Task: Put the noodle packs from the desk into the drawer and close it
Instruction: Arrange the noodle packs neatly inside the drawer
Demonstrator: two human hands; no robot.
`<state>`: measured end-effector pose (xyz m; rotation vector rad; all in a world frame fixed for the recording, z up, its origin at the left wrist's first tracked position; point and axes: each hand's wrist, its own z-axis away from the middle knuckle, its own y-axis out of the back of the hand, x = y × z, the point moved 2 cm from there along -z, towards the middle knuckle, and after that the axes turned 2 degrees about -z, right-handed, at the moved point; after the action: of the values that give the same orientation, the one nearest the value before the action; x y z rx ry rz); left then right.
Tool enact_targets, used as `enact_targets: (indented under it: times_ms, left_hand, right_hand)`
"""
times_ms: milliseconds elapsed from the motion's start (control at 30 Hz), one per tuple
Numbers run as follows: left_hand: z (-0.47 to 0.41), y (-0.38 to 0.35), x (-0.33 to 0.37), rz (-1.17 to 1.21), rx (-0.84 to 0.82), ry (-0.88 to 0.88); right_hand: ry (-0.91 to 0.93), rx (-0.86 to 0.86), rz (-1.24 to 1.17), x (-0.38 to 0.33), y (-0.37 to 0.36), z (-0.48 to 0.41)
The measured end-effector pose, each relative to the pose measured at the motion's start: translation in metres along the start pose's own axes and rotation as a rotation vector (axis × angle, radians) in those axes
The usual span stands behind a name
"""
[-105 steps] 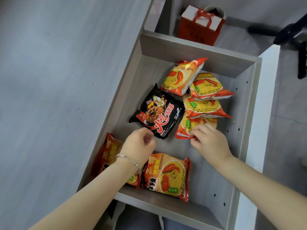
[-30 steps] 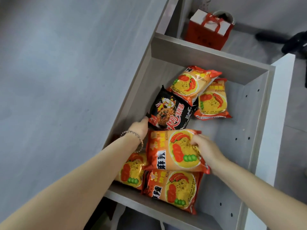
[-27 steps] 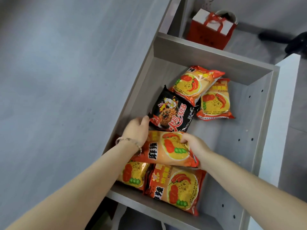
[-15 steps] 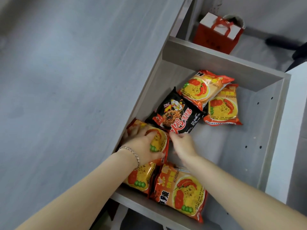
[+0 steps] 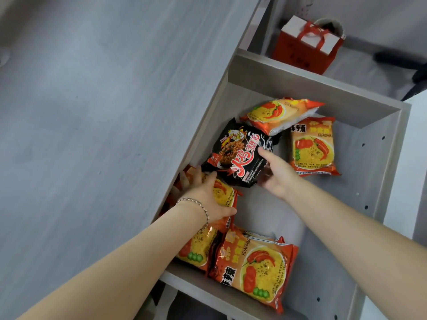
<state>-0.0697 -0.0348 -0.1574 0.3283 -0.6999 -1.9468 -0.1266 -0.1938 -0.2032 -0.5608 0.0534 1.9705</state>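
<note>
The grey drawer [image 5: 379, 172] stands pulled out from under the desk top [image 5: 92, 116]. Several noodle packs lie in it. My left hand [image 5: 203, 197] lies over an orange pack [image 5: 225, 195] at the drawer's left side, fingers spread on top and thumb round its near edge; part of that pack is hidden under the desk edge. My right hand [image 5: 275, 176] grips the right edge of the black pack [image 5: 240, 153], thumb on top. More orange packs lie at the back [image 5: 277, 114], back right [image 5: 312, 146], front [image 5: 254, 269] and front left [image 5: 198, 248].
A red and white gift bag [image 5: 307, 49] stands on the floor beyond the drawer's back wall [image 5: 300, 88]. A white panel [image 5: 411, 158] runs along the drawer's right side. Bare drawer floor shows between the packs at the middle and right.
My right hand left the orange pack and took hold of the black pack's right edge. My left hand stays on the orange pack, now further left under the desk edge.
</note>
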Motion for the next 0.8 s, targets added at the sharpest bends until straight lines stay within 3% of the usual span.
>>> enact_targets:
  times_ms: [133, 267, 400, 600, 800]
  left_hand:
    - [-0.009, 0.0, 0.007, -0.112, 0.05, 0.059]
    - [-0.017, -0.001, 0.016, -0.203, 0.12, 0.133]
    - [-0.025, 0.001, 0.014, -0.257, 0.084, 0.188]
    - [-0.032, 0.005, 0.018, -0.182, -0.023, 0.213]
    - [-0.044, 0.005, 0.024, -0.049, 0.308, 0.079]
  right_hand:
    - [0.081, -0.08, 0.012, -0.02, -0.006, 0.009]
    - [0.156, 0.021, 0.022, -0.04, -0.002, 0.015]
    - [0.149, 0.099, -0.109, -0.057, 0.009, 0.016]
    - [0.117, 0.118, -0.031, -0.06, 0.016, 0.012]
    - [0.091, 0.101, -0.046, -0.066, 0.021, 0.008]
